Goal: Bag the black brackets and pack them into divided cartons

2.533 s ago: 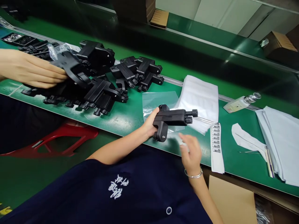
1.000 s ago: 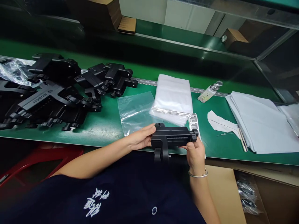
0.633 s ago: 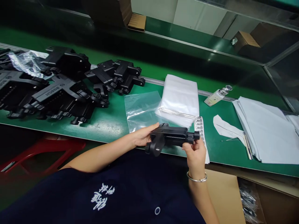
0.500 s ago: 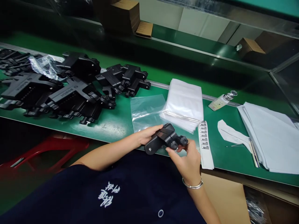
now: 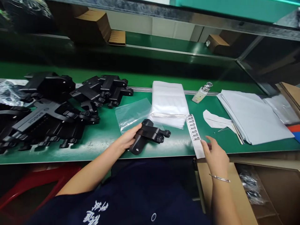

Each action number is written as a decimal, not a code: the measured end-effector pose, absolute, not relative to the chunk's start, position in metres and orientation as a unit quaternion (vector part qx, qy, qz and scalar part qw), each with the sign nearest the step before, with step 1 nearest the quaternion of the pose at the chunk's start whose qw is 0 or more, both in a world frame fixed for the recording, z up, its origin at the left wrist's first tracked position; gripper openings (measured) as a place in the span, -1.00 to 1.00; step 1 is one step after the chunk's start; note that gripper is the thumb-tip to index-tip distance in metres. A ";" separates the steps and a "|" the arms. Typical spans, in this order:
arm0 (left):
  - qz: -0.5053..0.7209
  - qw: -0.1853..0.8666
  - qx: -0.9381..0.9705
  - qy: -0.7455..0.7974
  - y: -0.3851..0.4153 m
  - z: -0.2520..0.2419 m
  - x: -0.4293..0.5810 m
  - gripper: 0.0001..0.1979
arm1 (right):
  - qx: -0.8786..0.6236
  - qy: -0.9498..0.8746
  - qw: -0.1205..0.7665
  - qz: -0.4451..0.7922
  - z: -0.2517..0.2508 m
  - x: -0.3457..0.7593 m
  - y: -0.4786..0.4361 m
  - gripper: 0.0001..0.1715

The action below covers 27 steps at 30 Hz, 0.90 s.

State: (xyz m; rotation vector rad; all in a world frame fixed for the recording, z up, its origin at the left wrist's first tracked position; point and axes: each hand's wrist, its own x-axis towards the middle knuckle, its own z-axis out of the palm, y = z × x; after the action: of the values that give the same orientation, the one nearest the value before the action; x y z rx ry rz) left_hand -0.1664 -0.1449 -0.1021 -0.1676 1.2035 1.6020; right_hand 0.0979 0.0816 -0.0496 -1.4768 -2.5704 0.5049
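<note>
The left hand is gripping a black bracket by its left end, with the fingers closed around it. The bracket is lying low over the green table, near the front edge, and its knobbed end is pointing to the right. I cannot tell whether it is touching the table. Its upper part is overlapping the near edge of a clear bag, which is lying flat just behind it.

The right hand is reaching to the near end of a label strip, a long white strip with dark printed boxes. The fingertips are touching this end, at the front edge of the table. The fingers are loosely bent, and I cannot tell if they are pinching the strip or only resting on it. A bracelet is sitting on this wrist.

The far end of the strip is touching a bag stack. A small bottle is lying behind and to the right of it. A white scrap is lying between the strip and the paper sheets. On the left, a pile of black parts is covering the table, well apart from the bracket. A cardboard box is standing under the right arm.
</note>
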 end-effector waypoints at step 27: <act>0.561 0.517 0.301 0.573 0.014 -0.100 -0.031 -0.65 | -0.371 -0.667 0.319 0.562 -0.130 0.140 0.058 -0.50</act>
State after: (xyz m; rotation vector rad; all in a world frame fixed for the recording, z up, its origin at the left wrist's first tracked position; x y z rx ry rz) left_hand -0.0310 0.0135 -0.0997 0.7230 1.3749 1.3465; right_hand 0.1399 0.0580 -0.1296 -0.9752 -1.7541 1.4781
